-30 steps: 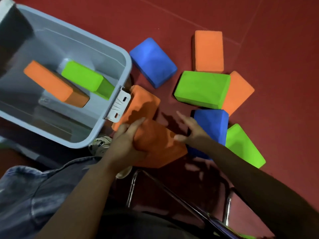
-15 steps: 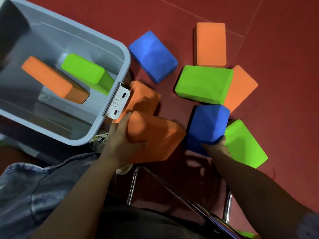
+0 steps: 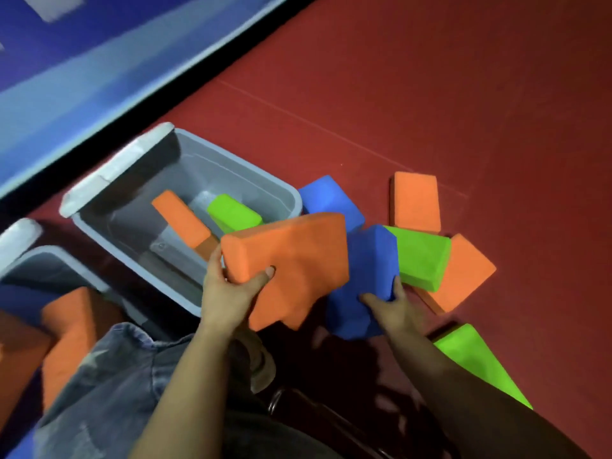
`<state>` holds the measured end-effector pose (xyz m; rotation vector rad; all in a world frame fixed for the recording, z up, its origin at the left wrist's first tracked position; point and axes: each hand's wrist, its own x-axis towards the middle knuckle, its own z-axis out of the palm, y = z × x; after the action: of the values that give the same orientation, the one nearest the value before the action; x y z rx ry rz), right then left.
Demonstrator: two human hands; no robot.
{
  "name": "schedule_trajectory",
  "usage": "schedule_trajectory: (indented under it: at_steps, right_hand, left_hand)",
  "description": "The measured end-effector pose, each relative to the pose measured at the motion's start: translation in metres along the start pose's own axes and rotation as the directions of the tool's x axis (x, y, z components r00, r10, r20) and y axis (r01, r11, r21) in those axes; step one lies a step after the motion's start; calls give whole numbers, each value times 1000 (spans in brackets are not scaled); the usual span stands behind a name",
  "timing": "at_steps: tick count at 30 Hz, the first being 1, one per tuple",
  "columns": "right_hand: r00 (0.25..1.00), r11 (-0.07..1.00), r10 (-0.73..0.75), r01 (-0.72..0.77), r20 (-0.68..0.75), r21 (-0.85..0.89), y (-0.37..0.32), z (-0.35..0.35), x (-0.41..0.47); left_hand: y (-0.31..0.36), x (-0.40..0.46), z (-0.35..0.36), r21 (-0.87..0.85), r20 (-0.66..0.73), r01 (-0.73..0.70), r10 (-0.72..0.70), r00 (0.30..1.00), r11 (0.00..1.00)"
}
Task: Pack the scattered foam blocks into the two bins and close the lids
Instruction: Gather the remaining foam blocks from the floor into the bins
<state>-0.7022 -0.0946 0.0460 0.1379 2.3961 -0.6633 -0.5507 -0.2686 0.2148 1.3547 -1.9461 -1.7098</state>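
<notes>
2 foam blocks are being carried at once toward the open grey bin (image 3: 291, 202), the landmark used below. An orange block (image 3: 291, 270) is gripped by the left hand (image 3: 231, 293), thumb on its top face and fingers curled under its near edge, over the bin's right front corner. A blue block (image 3: 361, 283), just right of the orange one, is gripped at its near edge by the right hand (image 3: 394, 309).

Packing is judged to be at an early stage. Only 2 blocks, 1 orange (image 3: 180, 218) and 1 green (image 3: 233, 212), are seen leaning inside the bin. A second grey bin (image 3: 49, 260), left of the first, holds some orange blocks, blurred. Both lids appear to be off or swung back; neither bin is closed.

5 blocks are left on the red floor (image 3: 463, 94) to the bin's right: 1 blue (image 3: 326, 197) against its wall, 2 orange (image 3: 415, 200) (image 3: 467, 273), and 2 green (image 3: 420, 256) (image 3: 477, 359).

All blocks are matte, finely grained rectangular slabs with softened corners, likely light and squashy. The bins are smooth hard plastic with rounded rims.
</notes>
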Motion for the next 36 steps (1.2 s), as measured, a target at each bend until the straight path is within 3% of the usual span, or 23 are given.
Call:
schedule_trajectory:
  at_steps: [2,5,7,10,12,16,19,22,25,27,30,35,36]
  right_hand:
    - [994,997,-61,65,-92,39,-36,-8,-23]
    - [956,969,-208,230,-208,91,-85,-16,-58]
    - [906,924,-328,367,-267,107,-110,-11,-76]
    - [829,849,-481,522,-286,85,-150,2,-96]
    - [793,800,-572,596,-208,71,-176,17,-102]
    - [752,723,-658,641,-25,258,-204,41,-101]
    - [772,736,-634,621,-50,269,-188,48,-80]
    - [894,854,-442,443,-68,274,-142,59,-35]
    - [993,965,-51,21,107,262,-73,84,17]
    - [932,888,141,-269,334,374,-34,103,30]
    - [800,715,253,-533,544,452,1,140,41]
    - [698,483,212,-684,685,547,15,208,53]
    - [696,480,203,-684,689,549,11,220,54]
  left_hand:
    - [-4,-6,-18,-297,-174,33,-88,981,954]
    - [-41,12,-54,-598,-398,41,-341,852,801]
    - [-56,24,-68,-761,-364,74,-518,774,645]
    - [-71,36,-73,-860,-283,21,-511,811,510]
    - [-72,41,-74,-847,-260,11,-432,864,531]
    - [-68,48,-64,-790,-233,48,-371,899,612]
    - [-69,53,-53,-746,-238,71,-365,900,662]
    - [-63,55,-31,-677,-180,138,-345,921,723]
    - [-59,58,0,-572,-15,248,-312,950,782]
    - [-67,65,16,-493,98,334,-330,939,803]
    - [-90,82,26,-395,194,494,-455,869,775]
    - [-124,110,15,-559,202,638,-659,724,529]
    - [-126,114,12,-604,200,636,-680,705,481]
